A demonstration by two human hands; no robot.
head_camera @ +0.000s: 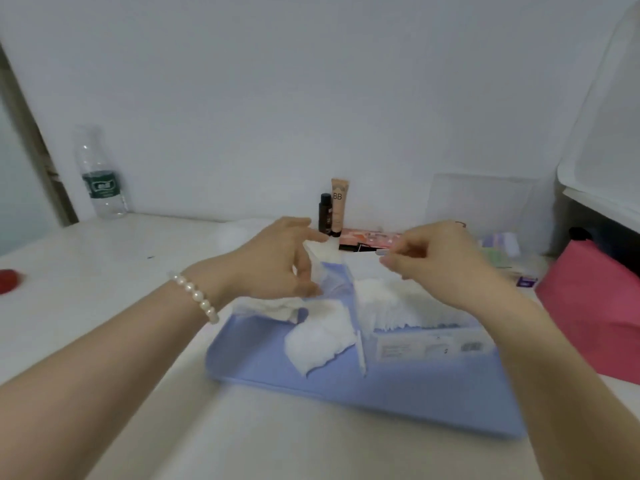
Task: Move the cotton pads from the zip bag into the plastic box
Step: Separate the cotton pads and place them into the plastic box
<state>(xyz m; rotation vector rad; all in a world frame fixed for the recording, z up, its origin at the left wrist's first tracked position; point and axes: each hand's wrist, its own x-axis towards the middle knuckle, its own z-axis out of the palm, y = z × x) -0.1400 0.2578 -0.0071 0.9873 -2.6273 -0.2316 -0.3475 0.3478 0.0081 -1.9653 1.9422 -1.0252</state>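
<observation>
Both hands raised over a blue zip bag [363, 393] lying flat on the white worktop [86, 289]. Left hand [277, 261], pearl bracelet [195, 296] on its wrist, fingers loosely curled, thumb and fingertips at the bag's clear upper edge near its mouth; whether it actually pinches the film is hard to tell through the blur. Right hand [436, 261] curled, fingertips drawn together above the bag's far edge, apparently pinching a thin transparent strip; not certain. Cotton pads [318, 344] in loose white clumps at the bag's opening, a bigger stack [394, 303] just right of them under the right hand. Clear plastic box [481, 206] stands at the back against the wall, right of centre, well apart from the pads. Behind the hands: BB cream tube [339, 202], small dark bottle [325, 213], flat pink palette [367, 239]. Water bottle [100, 178] far left by the wall. Pink pouch [595, 306] at the right edge.
</observation>
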